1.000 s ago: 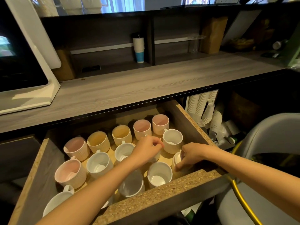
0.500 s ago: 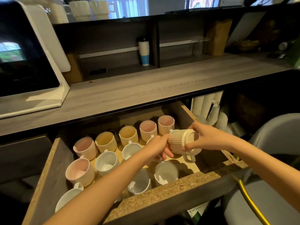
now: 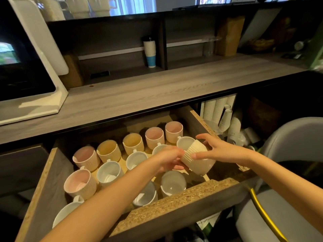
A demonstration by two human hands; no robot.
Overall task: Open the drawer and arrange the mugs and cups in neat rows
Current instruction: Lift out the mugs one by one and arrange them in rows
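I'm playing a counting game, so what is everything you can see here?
drawer: 1, brown chipboard, pulled open under the counter
pink-inside mugs: 4, cream ribbed, drawer's back and left
yellow-inside mugs: 2, cream ribbed, back row
white mugs: 7, white, middle and front, some partly hidden
held mug: 1, cream ribbed, tilted above the drawer
counter: 1, grey wood
screen: 1, black, white stand, counter's left
cup stack: 1, white and blue, back shelf
paper cup stacks: several, white, right of drawer
chair: 1, grey, right
left hand: grips held mug
right hand: holds held mug
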